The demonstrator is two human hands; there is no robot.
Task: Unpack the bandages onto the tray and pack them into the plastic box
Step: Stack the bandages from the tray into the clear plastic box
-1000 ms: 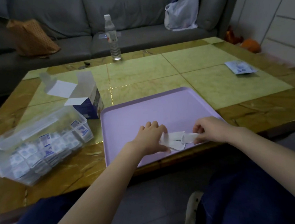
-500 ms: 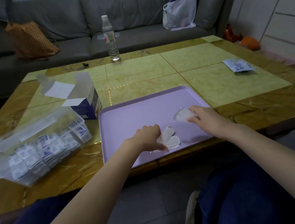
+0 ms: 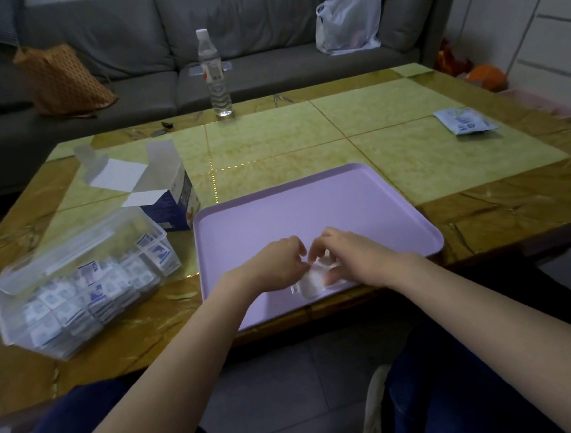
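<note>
A lilac tray (image 3: 344,204) lies on the table in front of me. Near its front edge, my left hand (image 3: 277,264) and my right hand (image 3: 348,255) meet over a small pile of white bandage pieces (image 3: 311,281), fingers pinched on them. The pieces are blurred and partly hidden by my fingers. To the left, a clear plastic box (image 3: 77,284) lies tilted, filled with several blue-and-white wrapped bandages. Behind it stands an opened blue-and-white cardboard bandage carton (image 3: 169,191) with its flaps up.
A water bottle (image 3: 213,75) stands at the table's far edge. A flat blue-and-white packet (image 3: 464,124) lies at the far right of the table. A grey sofa with an orange cushion (image 3: 61,80) and a plastic bag (image 3: 347,20) is behind.
My right hand, which had lifted one white piece away to the right, has come back to the pile. Both hands now close together over the pieces.
</note>
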